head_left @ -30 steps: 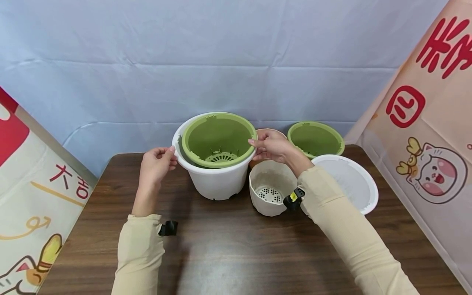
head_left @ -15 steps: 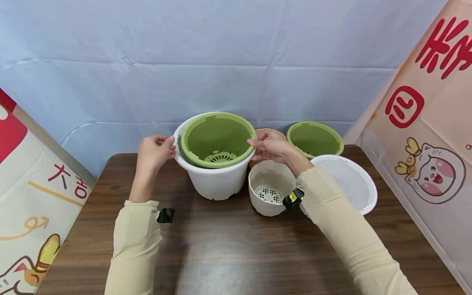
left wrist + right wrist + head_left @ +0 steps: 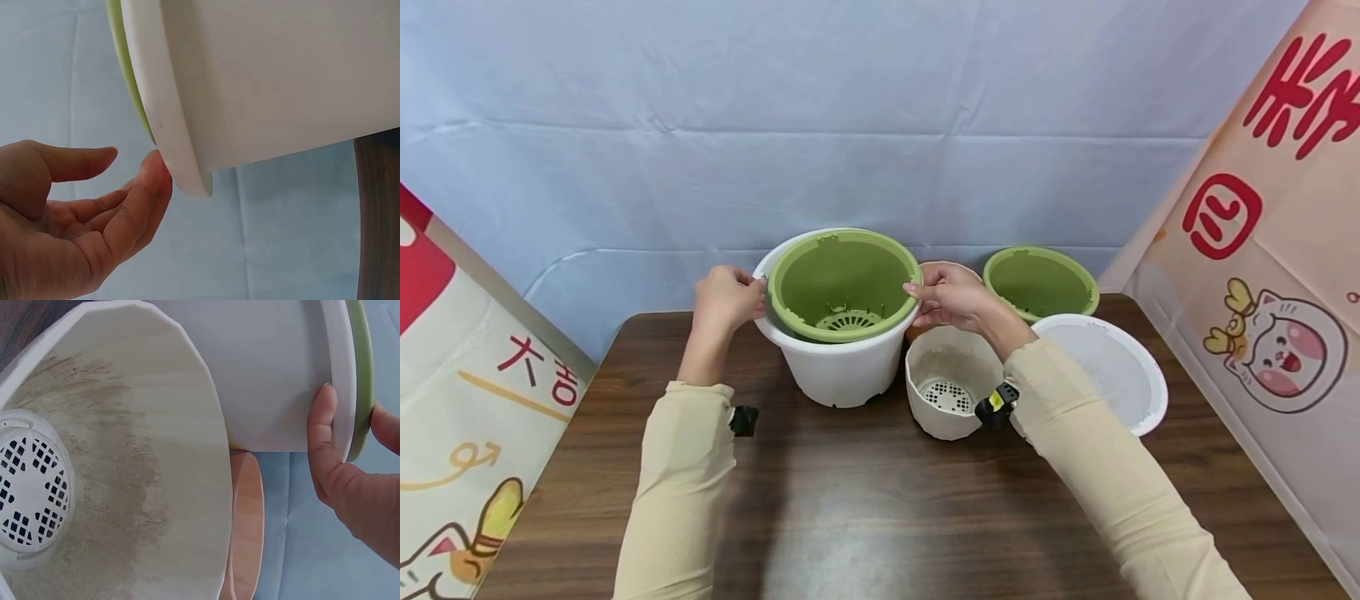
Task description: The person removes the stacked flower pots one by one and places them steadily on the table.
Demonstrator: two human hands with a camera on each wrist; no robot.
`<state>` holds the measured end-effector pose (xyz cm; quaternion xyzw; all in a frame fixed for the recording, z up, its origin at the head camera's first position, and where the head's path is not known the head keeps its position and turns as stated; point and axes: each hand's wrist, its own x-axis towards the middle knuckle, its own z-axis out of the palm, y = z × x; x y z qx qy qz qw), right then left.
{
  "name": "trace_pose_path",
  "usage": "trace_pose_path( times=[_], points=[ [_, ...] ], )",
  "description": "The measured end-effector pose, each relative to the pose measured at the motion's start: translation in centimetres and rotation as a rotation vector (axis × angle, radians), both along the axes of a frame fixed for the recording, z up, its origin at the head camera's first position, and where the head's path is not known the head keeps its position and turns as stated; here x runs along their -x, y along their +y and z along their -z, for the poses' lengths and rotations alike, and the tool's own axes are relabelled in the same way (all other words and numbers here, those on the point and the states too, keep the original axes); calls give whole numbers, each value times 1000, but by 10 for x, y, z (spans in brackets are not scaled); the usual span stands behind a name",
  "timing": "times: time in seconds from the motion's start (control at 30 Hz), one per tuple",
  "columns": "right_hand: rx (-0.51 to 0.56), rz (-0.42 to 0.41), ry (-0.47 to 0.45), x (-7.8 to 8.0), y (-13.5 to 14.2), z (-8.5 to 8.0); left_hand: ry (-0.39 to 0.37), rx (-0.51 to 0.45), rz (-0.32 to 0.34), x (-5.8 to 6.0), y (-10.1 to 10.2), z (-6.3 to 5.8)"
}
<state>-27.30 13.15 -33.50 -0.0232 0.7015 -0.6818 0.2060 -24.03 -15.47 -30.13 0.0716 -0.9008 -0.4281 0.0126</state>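
Note:
A green flowerpot with a slotted bottom sits inside a larger white flowerpot, its rim a little above the white one. My right hand pinches both rims at the right side: the thumb lies on the green rim, the fingers under the white rim. At the left side is my left hand. In the left wrist view its fingertips touch the white rim from outside, while the thumb stands apart from the rim.
Right of the white pot stand a beige pot with a grid bottom and, behind it, an orange-brown pot. Further right are a second green pot and a wide white pot, partly behind my right sleeve. A cloth backdrop hangs behind the table.
My left hand has moved forward along the white pot's left rim, first away from it slightly, then back in. The right hand and the pots stay in place.

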Motion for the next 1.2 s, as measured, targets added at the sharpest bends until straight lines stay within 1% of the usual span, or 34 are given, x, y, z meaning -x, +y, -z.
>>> trace_pose_path(
  times=[0.13, 0.2, 0.37, 0.57, 0.7, 1.03, 1.13, 1.2],
  points=[
    [-5, 0, 3, -1, 0, -1, -51, 84, 49, 4, -1, -4],
    [-5, 3, 4, -1, 0, -2, -78, 107, 72, 6, -1, -6],
    [0, 1, 0, -1, 0, -2, -116, 105, 93, 9, -1, -10],
    [1, -11, -3, -1, 0, -3, -123, 113, 86, 11, -1, -11],
    [7, -18, -5, 0, 1, -2, -136, 118, 94, 13, 0, -11],
    [3, -19, -17, 0, 0, -1, -220, 38, 138, 18, -1, -11],
    [0, -20, -14, 0, 0, -1, -231, 35, 136, 19, -1, -9],
    [-2, -22, -11, 0, 0, -1, -238, 8, 132, 20, -1, -8]
  ],
)
